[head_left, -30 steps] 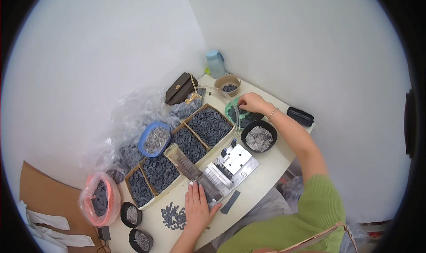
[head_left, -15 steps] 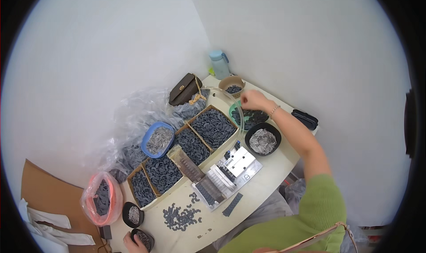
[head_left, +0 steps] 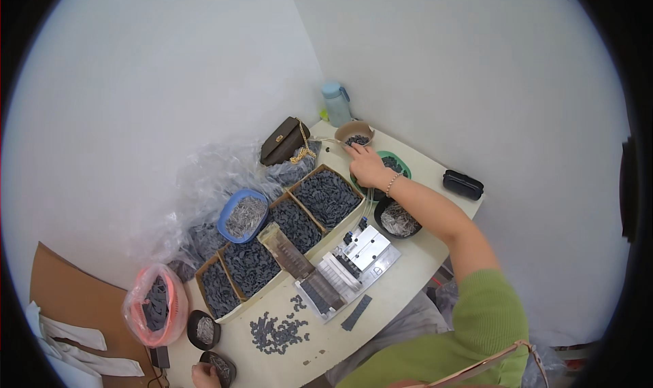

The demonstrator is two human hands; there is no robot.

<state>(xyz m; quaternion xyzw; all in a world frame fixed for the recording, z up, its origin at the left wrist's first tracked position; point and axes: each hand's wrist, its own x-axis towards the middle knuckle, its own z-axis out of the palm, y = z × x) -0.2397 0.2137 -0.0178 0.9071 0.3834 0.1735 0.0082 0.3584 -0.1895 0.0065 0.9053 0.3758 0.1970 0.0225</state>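
My right hand (head_left: 367,167) reaches across the green bowl (head_left: 406,165), its fingers stretched out. The fingertips are at the near rim of a brown bowl (head_left: 355,129) with small dark pieces in it. At the lower left, my left hand (head_left: 205,376) has its fingers curled at the side of a small black bowl (head_left: 230,365) holding tiny metal-coloured parts. The lower part of this hand is cut off by the picture's edge. In front of me sits a metal fixture (head_left: 350,265) with a clear cover, and a dark ribbed strip (head_left: 357,313) lies beside it.
Loose dark pieces (head_left: 277,333) are scattered on the table. A divided cardboard box (head_left: 325,233) full of dark pieces stands behind them. Around it are a blue basin (head_left: 222,219), a pink basket (head_left: 178,313), a handbag (head_left: 282,143), a bottle (head_left: 335,105) and a black case (head_left: 463,184).
My right hand has moved left and toward me from over the green bowl, and its fingers have straightened toward the brown bowl. My left hand has shifted slightly down, its fingers more curled.
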